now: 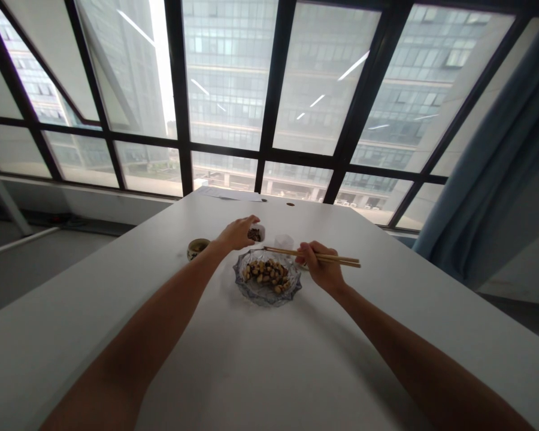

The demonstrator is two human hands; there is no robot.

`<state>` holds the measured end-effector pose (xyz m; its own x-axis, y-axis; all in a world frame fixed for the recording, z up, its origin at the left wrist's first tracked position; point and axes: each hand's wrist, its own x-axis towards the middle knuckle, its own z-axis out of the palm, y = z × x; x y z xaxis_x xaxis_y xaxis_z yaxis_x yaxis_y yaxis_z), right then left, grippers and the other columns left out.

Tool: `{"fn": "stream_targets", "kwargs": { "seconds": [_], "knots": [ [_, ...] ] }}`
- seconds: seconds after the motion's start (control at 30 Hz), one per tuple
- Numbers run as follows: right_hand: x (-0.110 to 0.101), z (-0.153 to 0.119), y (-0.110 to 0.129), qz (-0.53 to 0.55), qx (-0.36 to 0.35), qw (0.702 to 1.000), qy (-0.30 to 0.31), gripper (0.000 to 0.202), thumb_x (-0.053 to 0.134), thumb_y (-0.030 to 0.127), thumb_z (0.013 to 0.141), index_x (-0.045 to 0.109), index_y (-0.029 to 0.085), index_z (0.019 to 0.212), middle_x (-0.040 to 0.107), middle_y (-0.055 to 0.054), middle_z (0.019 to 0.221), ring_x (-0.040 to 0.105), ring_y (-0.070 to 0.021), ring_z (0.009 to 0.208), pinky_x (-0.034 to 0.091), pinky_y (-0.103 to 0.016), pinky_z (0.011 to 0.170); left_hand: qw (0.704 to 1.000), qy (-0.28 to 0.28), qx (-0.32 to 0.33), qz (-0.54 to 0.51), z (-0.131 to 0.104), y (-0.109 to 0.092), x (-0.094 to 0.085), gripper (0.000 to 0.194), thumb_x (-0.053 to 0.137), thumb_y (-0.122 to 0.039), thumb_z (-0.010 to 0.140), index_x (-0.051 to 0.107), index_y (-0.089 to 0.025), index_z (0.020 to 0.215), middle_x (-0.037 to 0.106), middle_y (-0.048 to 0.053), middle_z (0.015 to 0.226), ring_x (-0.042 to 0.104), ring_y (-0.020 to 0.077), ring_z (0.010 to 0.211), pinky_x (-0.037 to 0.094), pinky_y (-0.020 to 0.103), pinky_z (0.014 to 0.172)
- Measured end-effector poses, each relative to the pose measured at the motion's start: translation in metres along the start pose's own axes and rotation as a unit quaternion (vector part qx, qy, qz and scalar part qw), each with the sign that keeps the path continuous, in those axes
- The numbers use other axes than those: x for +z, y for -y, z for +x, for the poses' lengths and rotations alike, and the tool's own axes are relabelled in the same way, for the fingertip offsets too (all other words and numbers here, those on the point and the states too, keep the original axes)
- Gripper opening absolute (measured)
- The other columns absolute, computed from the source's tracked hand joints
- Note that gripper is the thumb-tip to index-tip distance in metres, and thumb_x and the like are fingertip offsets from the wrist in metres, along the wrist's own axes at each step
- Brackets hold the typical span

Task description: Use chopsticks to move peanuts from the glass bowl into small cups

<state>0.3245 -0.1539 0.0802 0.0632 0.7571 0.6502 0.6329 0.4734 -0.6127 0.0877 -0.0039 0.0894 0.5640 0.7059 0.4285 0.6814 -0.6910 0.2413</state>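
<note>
My left hand is closed around a small white cup, tilted so that dark bits inside it show. Below and to the right of it stands a clear glass bowl with a jagged rim, holding a pile of nuts, some pale and some darker. In my right hand is a pair of wooden chopsticks. Their tips point left, over the bowl's far rim and close to the cup. Behind my right fingers a small dish is mostly hidden.
A patterned ceramic cup stands left of my left forearm. A clear, hard-to-make-out object lies behind the bowl. White papers rest at the white table's far end, before large windows. A blue curtain hangs at right.
</note>
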Motion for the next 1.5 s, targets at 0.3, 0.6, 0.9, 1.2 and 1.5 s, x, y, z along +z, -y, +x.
{"fn": "stream_targets", "kwargs": {
  "seconds": [0.3,0.6,0.9,1.2,1.5],
  "knots": [
    [0.02,0.032,0.002,-0.024,-0.065,0.997,-0.03,0.052,0.048,0.066,0.094,0.064,0.022,0.07,0.074,-0.007,0.064,0.069,-0.0197,0.057,0.052,-0.03,0.059,1.0,0.01,0.016,-0.003,0.0,-0.002,0.001,0.065,0.077,-0.023,0.072,0.049,-0.022,0.131,0.064,0.011,0.134,0.063,0.0299,0.121,0.05,0.04,0.103],
    [0.018,0.041,-0.004,0.012,-0.053,0.998,-0.039,0.053,0.049,0.065,0.094,0.067,0.02,0.073,0.073,-0.007,0.065,0.068,-0.0191,0.058,0.053,-0.03,0.058,0.999,0.026,-0.002,0.026,-0.003,-0.007,-0.003,0.058,0.075,-0.026,0.078,0.05,-0.019,0.13,0.066,0.012,0.13,0.064,0.0303,0.117,0.049,0.04,0.101],
    [-0.013,0.019,0.009,0.106,0.092,0.99,0.016,0.07,0.055,0.083,0.078,0.062,0.017,0.054,0.053,-0.003,0.037,0.047,-0.0111,0.033,0.036,-0.022,0.034,0.993,0.054,-0.104,0.02,-0.006,-0.009,-0.005,0.041,0.065,-0.027,0.09,0.052,-0.021,0.128,0.067,0.013,0.124,0.065,0.029,0.113,0.051,0.037,0.091],
    [-0.005,0.012,0.007,0.068,0.078,0.991,0.089,0.067,0.051,0.079,0.084,0.061,0.018,0.06,0.059,-0.004,0.045,0.054,-0.0131,0.04,0.041,-0.023,0.04,0.988,0.05,-0.141,0.033,-0.006,-0.016,-0.007,0.043,0.06,-0.037,0.094,0.05,-0.019,0.131,0.068,0.015,0.122,0.065,0.03,0.114,0.05,0.038,0.091],
    [-0.012,0.014,0.005,0.084,0.076,0.993,0.014,0.065,0.053,0.08,0.083,0.064,0.018,0.065,0.062,-0.004,0.048,0.055,-0.0137,0.041,0.042,-0.024,0.039,0.983,0.099,-0.146,0.059,-0.008,-0.016,-0.007,0.05,0.059,-0.046,0.092,0.049,-0.02,0.134,0.065,0.015,0.131,0.063,0.0306,0.117,0.051,0.04,0.094]
  ]
}}
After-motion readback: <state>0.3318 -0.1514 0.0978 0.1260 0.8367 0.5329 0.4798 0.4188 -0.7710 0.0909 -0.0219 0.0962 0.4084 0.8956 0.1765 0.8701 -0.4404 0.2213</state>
